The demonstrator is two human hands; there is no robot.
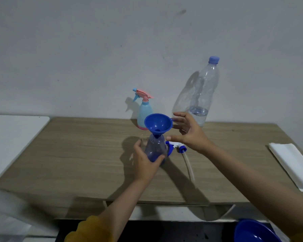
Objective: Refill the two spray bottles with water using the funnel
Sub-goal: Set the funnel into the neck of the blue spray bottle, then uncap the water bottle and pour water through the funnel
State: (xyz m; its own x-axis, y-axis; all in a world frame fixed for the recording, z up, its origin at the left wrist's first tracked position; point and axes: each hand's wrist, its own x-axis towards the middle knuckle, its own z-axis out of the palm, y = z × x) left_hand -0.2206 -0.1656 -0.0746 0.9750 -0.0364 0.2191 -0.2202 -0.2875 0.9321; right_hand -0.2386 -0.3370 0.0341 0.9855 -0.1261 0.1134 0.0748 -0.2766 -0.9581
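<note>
A clear blue spray bottle [156, 148] stands on the wooden table [77, 154] with its head off. A blue funnel [158, 123] sits in its neck. My left hand [145, 162] grips the bottle's lower body. My right hand [187, 132] hovers just right of the funnel, fingers spread, holding nothing. The bottle's white and blue spray head [176, 147] lies on the table behind, its tube [189, 167] trailing toward me. A light blue and pink spray bottle [144, 113] stands capped by the wall. A large clear water bottle [202, 95] with a blue cap holds a little water.
A folded white cloth [292, 165] lies at the table's right edge. A white surface [12, 137] adjoins the table on the left. A blue bowl's rim [254, 231] shows at the bottom right, below the table's front edge.
</note>
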